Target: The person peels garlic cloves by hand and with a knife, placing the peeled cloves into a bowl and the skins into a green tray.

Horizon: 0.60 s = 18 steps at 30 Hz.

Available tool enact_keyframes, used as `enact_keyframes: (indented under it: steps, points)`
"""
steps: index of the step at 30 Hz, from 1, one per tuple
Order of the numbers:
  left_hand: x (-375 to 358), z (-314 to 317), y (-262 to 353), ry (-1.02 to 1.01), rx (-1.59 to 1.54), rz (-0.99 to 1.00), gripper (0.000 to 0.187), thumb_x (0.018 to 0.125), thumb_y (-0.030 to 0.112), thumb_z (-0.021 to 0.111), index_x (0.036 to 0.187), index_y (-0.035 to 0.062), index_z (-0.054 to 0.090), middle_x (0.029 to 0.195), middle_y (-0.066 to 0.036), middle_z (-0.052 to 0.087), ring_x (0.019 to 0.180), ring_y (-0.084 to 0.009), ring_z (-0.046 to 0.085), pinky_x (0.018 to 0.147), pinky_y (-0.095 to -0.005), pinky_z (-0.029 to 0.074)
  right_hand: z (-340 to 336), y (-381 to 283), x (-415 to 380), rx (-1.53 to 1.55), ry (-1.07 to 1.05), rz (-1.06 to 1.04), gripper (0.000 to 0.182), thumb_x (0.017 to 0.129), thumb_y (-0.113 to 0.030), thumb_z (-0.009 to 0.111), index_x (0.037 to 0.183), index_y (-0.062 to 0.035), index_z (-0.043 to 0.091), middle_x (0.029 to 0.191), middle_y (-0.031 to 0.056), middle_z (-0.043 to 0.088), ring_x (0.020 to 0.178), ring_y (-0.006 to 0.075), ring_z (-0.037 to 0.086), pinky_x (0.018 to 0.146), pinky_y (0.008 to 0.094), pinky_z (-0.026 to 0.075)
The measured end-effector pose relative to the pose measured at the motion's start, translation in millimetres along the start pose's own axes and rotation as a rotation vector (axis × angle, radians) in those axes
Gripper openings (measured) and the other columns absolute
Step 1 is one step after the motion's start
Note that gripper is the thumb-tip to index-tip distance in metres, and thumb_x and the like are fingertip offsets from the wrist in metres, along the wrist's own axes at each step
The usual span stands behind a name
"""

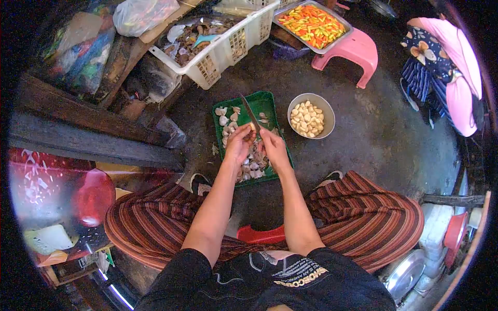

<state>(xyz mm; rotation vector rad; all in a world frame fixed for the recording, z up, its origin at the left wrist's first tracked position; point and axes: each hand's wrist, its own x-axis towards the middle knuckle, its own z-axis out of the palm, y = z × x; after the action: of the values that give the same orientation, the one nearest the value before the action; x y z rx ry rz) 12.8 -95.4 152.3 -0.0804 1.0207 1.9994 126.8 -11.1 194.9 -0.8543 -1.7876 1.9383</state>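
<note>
My left hand [240,143], forearm angled toward one o'clock, fingertips pinching garlic clove [253,126] above green tray [265,97]. My right hand [273,147], forearm toward eleven, fingers closed round knife [249,111], blade toward eleven. Bowl [332,120] of peeled cloves [308,118] at two.

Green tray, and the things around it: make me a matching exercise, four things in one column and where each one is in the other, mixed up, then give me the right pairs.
Things
1. long-bladed knife
2. round silvery-grey bowl of peeled garlic
3. rectangular green plastic tray
4. shallow metal tray of red and yellow chillies

Places
A. overlapping the curved pink plastic stool in this view
B. beneath the left hand and right hand
C. held in the right hand
D. on the dark floor, right of both hands

Pairs: 1-C, 2-D, 3-B, 4-A
</note>
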Motion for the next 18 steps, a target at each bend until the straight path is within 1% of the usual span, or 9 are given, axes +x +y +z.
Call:
enact_keyframes:
  steps: [5, 7, 8, 10, 11, 13, 14, 16, 18]
  points:
    - [2, 0, 1, 0.028, 0.000, -0.010, 0.019, 0.085, 0.004, 0.059, 0.103, -0.0006, 0.058, 0.098, -0.009, 0.062, 0.088, -0.0181, 0.059, 0.077, -0.0289, 0.050, -1, 11, 4, 0.012, -0.024, 0.007, 0.040, 0.093, -0.040, 0.049, 0.110, -0.0069, 0.065, 0.057, 0.0000, 0.054, 0.052, 0.0072, 0.049, 0.049, 0.0248, 0.038]
    - [1, 0, 3, 0.020, -0.003, -0.006, 0.018, 0.084, 0.004, 0.059, 0.102, -0.0009, 0.058, 0.098, -0.009, 0.061, 0.088, -0.0181, 0.059, 0.077, -0.0287, 0.050, 0, 8, 3, 0.039, 0.003, 0.036, 0.040, 0.093, -0.040, 0.049, 0.102, -0.0056, 0.067, 0.056, 0.0004, 0.055, 0.052, 0.0072, 0.049, 0.049, 0.0248, 0.037]
    - [1, 1, 3, 0.012, -0.005, -0.003, 0.018, 0.084, 0.004, 0.060, 0.101, -0.0012, 0.058, 0.099, -0.009, 0.061, 0.088, -0.0182, 0.059, 0.077, -0.0284, 0.050, 0, 9, 4, 0.039, 0.004, 0.035, 0.040, 0.093, -0.040, 0.049, 0.102, -0.0056, 0.067, 0.056, 0.0004, 0.055, 0.052, 0.0072, 0.049, 0.049, 0.0248, 0.037]
    - [1, 2, 3, 0.020, 0.001, -0.015, 0.018, 0.084, 0.004, 0.060, 0.101, -0.0013, 0.059, 0.099, -0.009, 0.061, 0.088, -0.0182, 0.059, 0.077, -0.0281, 0.050, 0, 14, 5, -0.009, 0.010, 0.024, 0.040, 0.093, -0.041, 0.049, 0.093, -0.0049, 0.067, 0.054, -0.0014, 0.052, 0.050, 0.0060, 0.046, 0.048, 0.0238, 0.035]
    - [1, 2, 4, 0.028, 0.008, -0.024, 0.019, 0.084, 0.004, 0.061, 0.102, -0.0013, 0.059, 0.100, -0.009, 0.061, 0.088, -0.0182, 0.059, 0.077, -0.0277, 0.050, -1, 17, 5, -0.010, 0.009, 0.024, 0.040, 0.093, -0.041, 0.049, 0.093, -0.0049, 0.067, 0.054, -0.0014, 0.052, 0.050, 0.0060, 0.046, 0.048, 0.0238, 0.035]
    - [3, -1, 4, 0.018, -0.004, -0.038, 0.020, 0.084, 0.004, 0.061, 0.102, -0.0013, 0.059, 0.099, -0.009, 0.061, 0.088, -0.0182, 0.059, 0.077, -0.0273, 0.050, -1, 16, 3, 0.185, 0.015, 0.143, 0.038, 0.093, -0.041, 0.050, 0.084, -0.0067, 0.065, 0.054, -0.0034, 0.050, 0.049, 0.0045, 0.043, 0.047, 0.0219, 0.033]
    - [4, -2, 3, 0.007, -0.016, -0.051, 0.021, 0.084, 0.004, 0.061, 0.103, -0.0013, 0.059, 0.099, -0.009, 0.062, 0.088, -0.0182, 0.059, 0.077, -0.0268, 0.050, -1, 16, 3, 0.184, 0.016, 0.144, 0.038, 0.093, -0.041, 0.050, 0.084, -0.0067, 0.065, 0.054, -0.0034, 0.050, 0.049, 0.0045, 0.043, 0.047, 0.0219, 0.033]
    - [2, 0, 4, -0.013, -0.021, -0.048, 0.021, 0.084, 0.005, 0.062, 0.104, -0.0012, 0.059, 0.097, -0.009, 0.062, 0.087, -0.0180, 0.059, 0.077, -0.0267, 0.050, 0, 15, 3, 0.361, 0.027, 0.162, 0.036, 0.092, -0.040, 0.051, 0.083, -0.0079, 0.064, 0.056, -0.0052, 0.049, 0.048, 0.0036, 0.041, 0.046, 0.0207, 0.032]
    - [0, 6, 5, -0.035, -0.026, -0.046, 0.022, 0.084, 0.006, 0.062, 0.104, -0.0011, 0.059, 0.096, -0.008, 0.062, 0.086, -0.0177, 0.059, 0.077, -0.0266, 0.050, -1, 15, 3, 0.315, 0.045, 0.172, 0.035, 0.092, -0.039, 0.051, 0.082, -0.0079, 0.064, 0.056, -0.0052, 0.048, 0.048, 0.0039, 0.042, 0.045, 0.0208, 0.032]
